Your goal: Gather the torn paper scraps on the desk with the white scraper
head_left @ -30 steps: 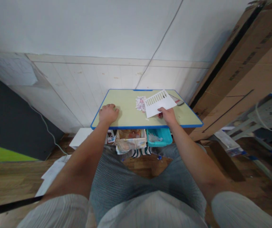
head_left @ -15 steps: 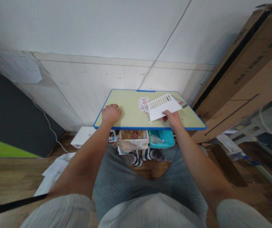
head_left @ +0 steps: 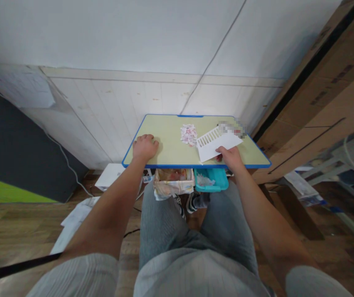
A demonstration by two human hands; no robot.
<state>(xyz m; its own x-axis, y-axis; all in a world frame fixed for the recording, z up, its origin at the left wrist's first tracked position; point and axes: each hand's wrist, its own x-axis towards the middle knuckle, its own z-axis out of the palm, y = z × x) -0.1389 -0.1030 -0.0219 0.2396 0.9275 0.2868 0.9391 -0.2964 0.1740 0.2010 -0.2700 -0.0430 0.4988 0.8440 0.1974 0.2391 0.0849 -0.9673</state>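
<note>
My right hand grips a white card by its near edge, thumb on top. A row of slot-like openings runs along the card's far left side. The card is tilted over the right half of the small table. Just left of it lies a loose pile of small white and pink paper pieces. My left hand rests palm down on the left side of the tabletop, fingers out and holding nothing. Beyond the card, a blurred patch hides what lies there.
Under the table's front edge are a lined basket and a teal bin with crumpled plastic. Large cardboard boxes lean on the right. A cable hangs down the wall behind. A white box stands low on the left.
My right hand and the card have shifted slightly right and nearer to me. The card has moved apart from over the pile's edge. My left hand stays put; my legs have shifted.
</note>
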